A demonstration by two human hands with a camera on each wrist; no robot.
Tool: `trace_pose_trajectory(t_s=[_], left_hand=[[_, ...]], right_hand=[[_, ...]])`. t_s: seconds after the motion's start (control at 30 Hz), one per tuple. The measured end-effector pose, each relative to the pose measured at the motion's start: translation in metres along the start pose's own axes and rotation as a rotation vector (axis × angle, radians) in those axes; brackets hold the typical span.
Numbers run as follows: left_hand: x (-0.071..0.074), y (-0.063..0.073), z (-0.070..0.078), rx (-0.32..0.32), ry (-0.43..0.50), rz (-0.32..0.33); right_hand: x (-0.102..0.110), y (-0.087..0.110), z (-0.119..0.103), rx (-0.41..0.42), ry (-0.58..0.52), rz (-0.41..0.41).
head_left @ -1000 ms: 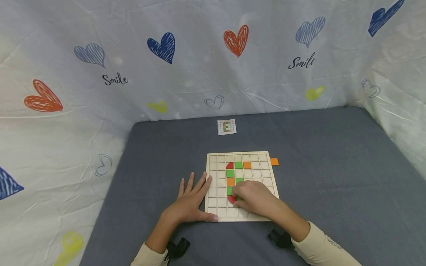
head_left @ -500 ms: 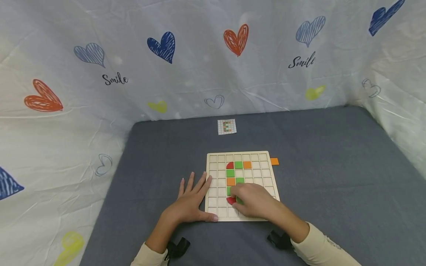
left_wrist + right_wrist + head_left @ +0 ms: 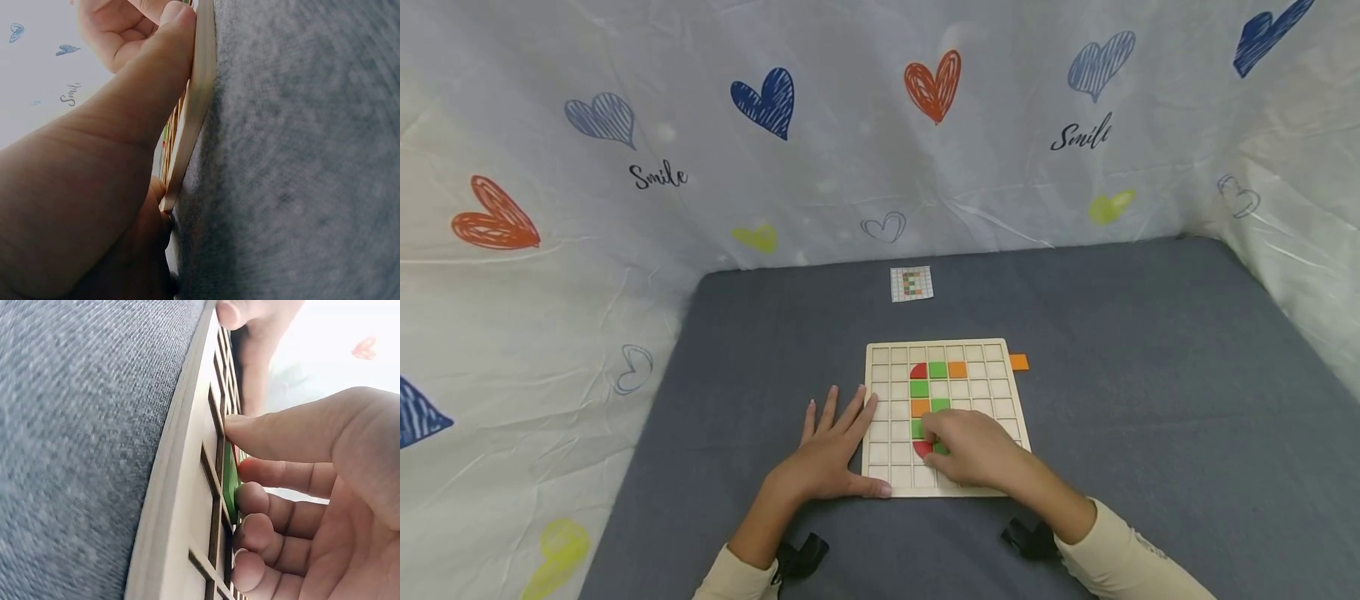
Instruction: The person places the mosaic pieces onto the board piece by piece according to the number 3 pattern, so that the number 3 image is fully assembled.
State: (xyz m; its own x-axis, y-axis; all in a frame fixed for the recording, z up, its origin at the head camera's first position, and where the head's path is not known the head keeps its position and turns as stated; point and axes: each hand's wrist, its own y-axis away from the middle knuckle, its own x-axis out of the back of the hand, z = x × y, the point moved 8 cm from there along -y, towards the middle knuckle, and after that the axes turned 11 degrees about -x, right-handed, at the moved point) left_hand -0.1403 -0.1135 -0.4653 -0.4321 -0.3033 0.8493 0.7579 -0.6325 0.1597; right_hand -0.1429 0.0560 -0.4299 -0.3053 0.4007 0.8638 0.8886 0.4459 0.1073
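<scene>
A wooden grid board lies on the table, with several coloured tiles set in its cells. My left hand has its fingers spread along the board's left edge, its thumb on the near-left corner. Over the lower middle, my right hand bends its fingers and thumb at a green square tile that lies in a cell. Right beside that tile is a red rounded-corner tile. Above it runs a column of a green tile, an orange tile and another green tile. The right hand covers part of the grid.
A small printed pattern card lies beyond the board near the table's back edge. One loose orange tile sits by the board's upper right side. A white curtain with hearts hangs behind the grey table cover.
The red rounded tile and the green tile beside it have shifted slightly under my right fingers and now lie straighter in their cells. My left hand stays in place.
</scene>
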Motion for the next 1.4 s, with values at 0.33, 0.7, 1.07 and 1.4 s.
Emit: trace_pose_trajectory(t_s=[0.33,0.7,1.07,1.4], left_hand=[[-0.001,0.000,-0.001,-0.005,0.006,0.000],[0.000,0.000,-0.001,-0.006,0.003,0.011],[-0.001,0.000,-0.002,-0.010,0.027,0.008],[-0.001,-0.001,-0.002,-0.011,0.014,0.007]], right_hand=[[0.008,0.004,-0.004,0.112,-0.002,-0.023],[0.054,0.000,0.043,0.030,-0.017,0.107],[0.079,-0.005,0.126,-0.173,0.021,0.283],[0.077,-0.008,0.131,-0.180,0.021,0.294]])
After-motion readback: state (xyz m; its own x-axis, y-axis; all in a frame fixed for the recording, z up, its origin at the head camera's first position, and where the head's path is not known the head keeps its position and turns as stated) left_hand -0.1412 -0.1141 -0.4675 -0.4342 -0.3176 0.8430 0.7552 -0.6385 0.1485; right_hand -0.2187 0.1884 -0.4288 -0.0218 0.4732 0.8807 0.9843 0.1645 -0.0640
